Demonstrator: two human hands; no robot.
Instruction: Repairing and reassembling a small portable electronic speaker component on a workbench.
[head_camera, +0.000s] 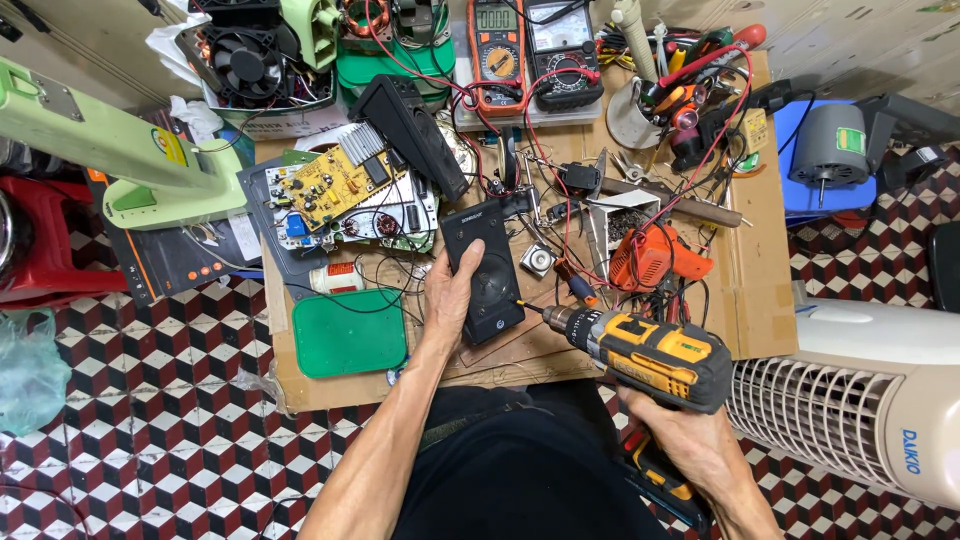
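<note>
a small black speaker (484, 272) is held upright on a cluttered cardboard-topped table (760, 300) by the left hand (447, 296), fingers wrapped around its left edge. a yellow and black cordless drill (650, 358) is gripped firmly by the right hand (690, 440), its bit touching the speaker's lower right side. 2 multimeters (530, 50) and a yellow circuit board (335, 185) lie further back.

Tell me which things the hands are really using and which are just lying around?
In use:
- black speaker box, steadied by the left hand
- yellow and black cordless drill, gripped by the right hand, its bit at the box's edge

Lying about:
- two multimeters
- yellow circuit board
- green plastic lid
- cooling fan
- orange tool
</note>
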